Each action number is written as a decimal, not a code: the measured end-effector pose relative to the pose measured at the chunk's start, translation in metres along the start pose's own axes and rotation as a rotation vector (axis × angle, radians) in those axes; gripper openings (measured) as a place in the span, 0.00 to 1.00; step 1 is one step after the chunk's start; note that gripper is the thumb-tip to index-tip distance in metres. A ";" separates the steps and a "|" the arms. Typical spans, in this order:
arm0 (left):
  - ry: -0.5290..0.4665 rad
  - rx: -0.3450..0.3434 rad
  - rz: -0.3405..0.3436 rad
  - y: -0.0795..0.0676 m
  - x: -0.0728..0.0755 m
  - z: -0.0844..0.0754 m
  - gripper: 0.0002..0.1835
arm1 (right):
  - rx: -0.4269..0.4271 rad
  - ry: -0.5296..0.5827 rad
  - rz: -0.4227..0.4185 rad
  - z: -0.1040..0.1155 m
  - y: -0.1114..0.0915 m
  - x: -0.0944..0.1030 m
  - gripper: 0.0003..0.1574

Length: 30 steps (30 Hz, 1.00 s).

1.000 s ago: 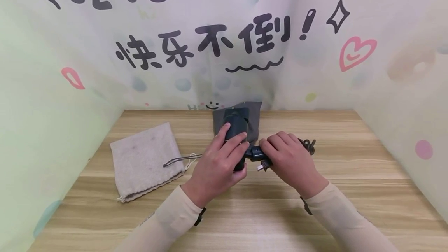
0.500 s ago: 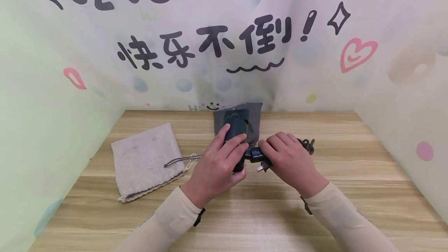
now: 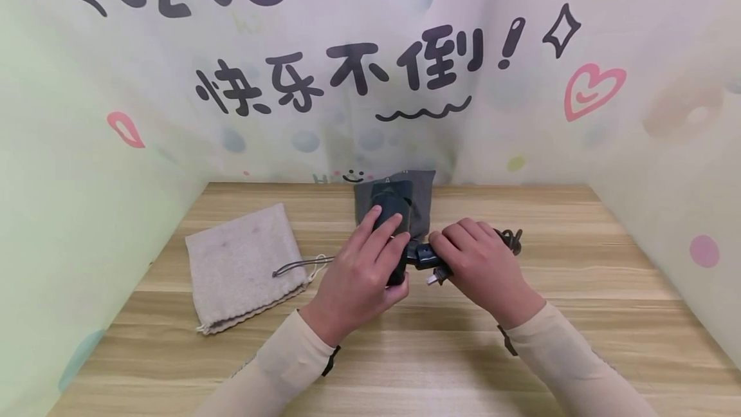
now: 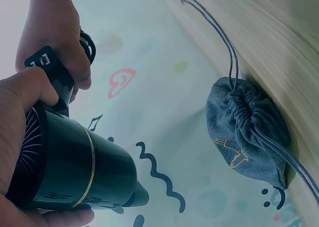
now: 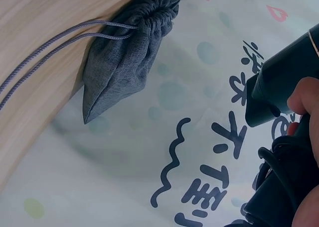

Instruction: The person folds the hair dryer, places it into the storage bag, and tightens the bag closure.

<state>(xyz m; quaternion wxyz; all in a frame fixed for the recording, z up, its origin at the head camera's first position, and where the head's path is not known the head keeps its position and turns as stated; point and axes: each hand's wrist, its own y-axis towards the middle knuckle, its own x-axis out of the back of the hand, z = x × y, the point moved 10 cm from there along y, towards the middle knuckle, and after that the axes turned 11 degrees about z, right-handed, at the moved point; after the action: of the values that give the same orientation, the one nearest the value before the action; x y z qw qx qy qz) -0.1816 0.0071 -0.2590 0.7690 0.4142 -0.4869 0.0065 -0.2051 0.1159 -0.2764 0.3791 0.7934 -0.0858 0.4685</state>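
Observation:
My left hand grips the rear of a dark green hair dryer, fingers and thumb around its barrel near the ribbed back vent. A thin gold ring circles the barrel, and a flattened nozzle is at its front. The right hand holds the dryer's handle together with the black cord bundled along it. From under that hand the plug sticks out, and cord loops show past its far side. Much of the handle is hidden by the right hand.
A dark grey drawstring pouch with a yellow print stands behind the dryer, against the back cloth wall. To the left, a light grey drawstring bag lies flat on the wooden table. One dark drawstring crosses onto it.
The left hand's fingers have shifted slightly on the barrel. The right hand keeps its hold on the handle and cord, and both bags stay in place.

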 end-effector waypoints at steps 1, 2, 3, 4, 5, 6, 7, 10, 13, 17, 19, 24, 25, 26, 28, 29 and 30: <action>0.000 0.004 0.005 0.000 0.000 0.000 0.23 | -0.003 0.002 -0.006 0.000 0.000 0.000 0.23; -0.002 0.008 0.010 0.000 -0.001 0.001 0.23 | -0.006 0.002 -0.009 0.000 0.000 0.001 0.23; -0.004 0.010 0.014 0.000 -0.001 0.001 0.23 | -0.009 0.003 -0.010 0.000 0.000 0.001 0.22; -0.007 0.012 0.017 0.000 -0.001 0.001 0.24 | -0.012 0.001 -0.010 0.000 0.000 0.001 0.22; -0.011 0.013 0.019 0.001 -0.001 0.002 0.24 | -0.016 -0.003 -0.008 0.000 0.000 0.001 0.22; -0.015 0.013 0.019 0.001 -0.001 0.002 0.23 | -0.018 -0.003 -0.007 0.000 0.000 0.001 0.22; -0.019 0.011 0.017 0.001 -0.001 0.002 0.23 | -0.017 -0.003 -0.006 -0.001 0.000 0.001 0.21; -0.022 0.000 0.005 0.000 0.000 0.001 0.22 | -0.011 -0.007 0.002 0.000 0.001 0.001 0.21; -0.026 -0.016 -0.011 -0.001 0.000 0.001 0.21 | 0.008 -0.005 0.007 0.001 0.000 0.000 0.23; -0.037 -0.031 -0.022 -0.002 0.000 0.002 0.21 | 0.026 -0.003 0.012 0.003 0.000 0.000 0.24; -0.036 -0.036 -0.025 -0.002 0.001 0.002 0.21 | 0.030 -0.004 0.010 0.003 0.000 0.000 0.24; -0.032 -0.041 -0.025 -0.004 0.002 0.002 0.20 | 0.043 -0.003 0.001 0.004 0.001 0.000 0.24; -0.032 -0.041 -0.024 -0.004 0.002 0.002 0.20 | 0.045 -0.003 0.002 0.004 0.001 0.000 0.23; -0.032 -0.041 -0.023 -0.004 0.002 0.002 0.20 | 0.046 -0.004 0.004 0.004 0.001 0.000 0.23; -0.032 -0.042 -0.021 -0.005 0.002 0.002 0.20 | 0.051 0.001 0.003 0.005 0.001 0.000 0.20; -0.030 -0.045 -0.021 -0.006 0.002 0.002 0.20 | 0.054 0.005 0.001 0.005 0.001 0.000 0.17; -0.029 -0.048 -0.020 -0.006 0.002 0.002 0.21 | 0.062 0.012 -0.011 0.005 0.001 0.000 0.13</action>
<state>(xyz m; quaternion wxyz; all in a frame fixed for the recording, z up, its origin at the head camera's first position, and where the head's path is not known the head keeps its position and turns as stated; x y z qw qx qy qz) -0.1796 0.0014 -0.2613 0.7716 0.4005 -0.4938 -0.0187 -0.2016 0.1120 -0.2772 0.3574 0.8024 -0.0649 0.4735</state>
